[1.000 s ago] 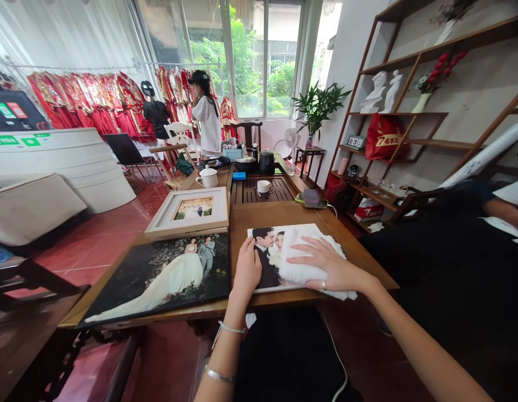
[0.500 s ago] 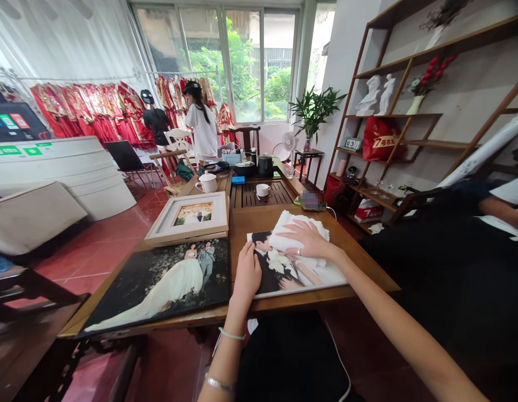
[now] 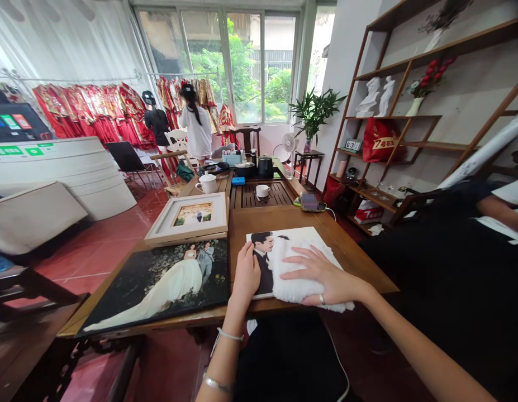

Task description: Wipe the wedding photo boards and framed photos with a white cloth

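A wedding photo panel (image 3: 265, 271) lies at the table's front, showing a couple's heads close together. My left hand (image 3: 247, 270) grips its left edge, fingers held together. Spread over a white cloth (image 3: 284, 273), my right hand (image 3: 326, 276) presses it against the panel's lower right part and keeps hold of it. The cloth covers much of the picture and hangs past the panel's front edge. Left of my left hand lies a larger dark photo panel (image 3: 158, 285) with a bride in a long white dress. Behind that rests a white framed photo (image 3: 160, 223).
On the wooden table (image 3: 359, 262) are a phone with a cable (image 3: 309, 202), a white cup (image 3: 262, 191), a lidded mug (image 3: 207, 183) and a slatted tea tray (image 3: 242, 202). A person (image 3: 493, 245) in dark clothes is close on my right. Two people stand by red garments at the back.
My right hand has drawn the cloth from the panel's upper part down toward its lower right and toward me. The man's face now shows. My left hand stays at the left edge.
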`<state>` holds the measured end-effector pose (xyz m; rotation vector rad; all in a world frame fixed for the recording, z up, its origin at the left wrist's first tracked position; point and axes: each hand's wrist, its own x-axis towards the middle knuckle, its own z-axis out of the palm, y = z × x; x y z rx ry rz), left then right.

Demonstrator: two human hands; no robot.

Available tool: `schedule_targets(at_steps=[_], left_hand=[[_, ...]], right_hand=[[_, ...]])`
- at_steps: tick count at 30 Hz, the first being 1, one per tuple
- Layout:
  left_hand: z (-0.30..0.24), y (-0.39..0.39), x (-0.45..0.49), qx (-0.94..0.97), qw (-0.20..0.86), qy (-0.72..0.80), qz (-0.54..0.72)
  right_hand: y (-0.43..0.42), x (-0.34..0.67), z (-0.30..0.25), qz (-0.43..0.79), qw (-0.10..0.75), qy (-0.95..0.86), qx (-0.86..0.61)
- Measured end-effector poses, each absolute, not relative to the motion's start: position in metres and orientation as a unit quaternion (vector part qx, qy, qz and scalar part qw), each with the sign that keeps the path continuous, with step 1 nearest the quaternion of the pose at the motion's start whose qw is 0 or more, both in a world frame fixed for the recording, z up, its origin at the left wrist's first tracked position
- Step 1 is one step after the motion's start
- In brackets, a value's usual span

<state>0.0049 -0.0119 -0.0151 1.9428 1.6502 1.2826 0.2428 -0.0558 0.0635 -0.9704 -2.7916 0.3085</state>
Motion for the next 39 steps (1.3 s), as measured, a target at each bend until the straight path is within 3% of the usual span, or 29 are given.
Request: schedule_targets(at_steps=[13,19,29,39], left_hand=[[-0.018,-0.01,0.003,0.677,0.146,0.561,0.454],[-0.017,-0.011,0.004,0.676,0.143,0.572,0.442],[-0.019,-0.011,0.006,0.679,0.134,0.572,0.44],[-0.018,-0.01,0.005,0.682,0.132,0.581,0.425]], right_hand=[[0.031,0.224,0.058,0.061,0.104,-0.892,-0.436],[0.011,0.211,0.056,0.04,0.104,-0.878,-0.465],[-0.056,0.224,0.065,0.089,0.088,-0.929,-0.349],[-0.016,0.228,0.061,0.092,0.08,-0.908,-0.401]])
